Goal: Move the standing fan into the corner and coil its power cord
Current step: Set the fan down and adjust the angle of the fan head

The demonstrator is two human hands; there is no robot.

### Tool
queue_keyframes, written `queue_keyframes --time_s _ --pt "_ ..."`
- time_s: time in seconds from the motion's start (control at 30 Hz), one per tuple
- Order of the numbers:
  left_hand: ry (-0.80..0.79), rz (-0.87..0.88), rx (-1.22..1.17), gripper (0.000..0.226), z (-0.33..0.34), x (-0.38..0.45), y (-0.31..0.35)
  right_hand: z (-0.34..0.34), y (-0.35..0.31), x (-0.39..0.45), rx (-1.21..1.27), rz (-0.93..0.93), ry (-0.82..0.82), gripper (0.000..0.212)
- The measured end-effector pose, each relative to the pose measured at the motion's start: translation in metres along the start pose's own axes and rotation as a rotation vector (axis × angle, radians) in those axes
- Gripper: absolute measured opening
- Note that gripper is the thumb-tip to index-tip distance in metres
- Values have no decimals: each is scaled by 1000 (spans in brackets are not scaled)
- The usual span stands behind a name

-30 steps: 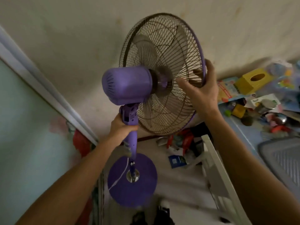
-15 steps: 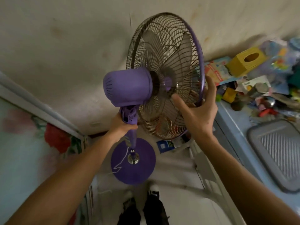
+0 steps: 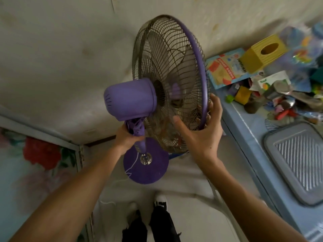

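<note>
While both hands grip the fan [image 3: 130,99], left hand [image 3: 126,138] hides its neck, right hand [image 3: 201,135] its rim.

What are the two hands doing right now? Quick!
Left hand: closed around the fan's purple pole, just under the motor.
Right hand: gripping the lower rim of the fan cage, thumb against the wire grille.

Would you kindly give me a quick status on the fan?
Left hand grips fan neck. Right hand holds purple guard rim. White cord uncoiled. Blue table close beside guard.
</note>
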State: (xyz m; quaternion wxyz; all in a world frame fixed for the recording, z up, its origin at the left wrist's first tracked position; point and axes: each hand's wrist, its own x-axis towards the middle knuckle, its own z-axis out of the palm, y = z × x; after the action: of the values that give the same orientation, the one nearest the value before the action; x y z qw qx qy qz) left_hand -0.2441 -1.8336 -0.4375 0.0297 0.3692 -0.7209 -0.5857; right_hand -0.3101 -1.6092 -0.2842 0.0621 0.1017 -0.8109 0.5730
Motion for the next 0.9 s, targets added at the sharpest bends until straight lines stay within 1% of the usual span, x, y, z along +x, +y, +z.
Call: queue_keyframes --time_s 0.1,0.23,0.33,0.47,0.57,0.67,0.73,0.8,0.9 --pt "1 39 34 63 12 9 -4 0 16 2 2 -3 15 91" --pt "-24 23 61 62 19 19 -10 1 32 -1 7 -6 27 89" --pt "-77 2 99 63 22 26 -20 1 45 -7 9 12 19 89" --pt "-128 -14 78 73 21 28 -32 -1 60 -20 31 41 -27 88" --pt "-186 4 57 76 18 32 -44 -1 72 -30 26 69 -38 91" --pt "-144 25 145 78 15 38 -44 3 76 -27 -5 72 -43 93" --pt "-124 46 185 74 11 37 -43 8 71 -25 -20 67 -44 91" --pt "-116 103 210 65 9 37 -41 11 69 -24 -29 57 -41 91" --pt "-120 58 204 55 7 26 -41 10 68 -30 -60 69 -44 91"
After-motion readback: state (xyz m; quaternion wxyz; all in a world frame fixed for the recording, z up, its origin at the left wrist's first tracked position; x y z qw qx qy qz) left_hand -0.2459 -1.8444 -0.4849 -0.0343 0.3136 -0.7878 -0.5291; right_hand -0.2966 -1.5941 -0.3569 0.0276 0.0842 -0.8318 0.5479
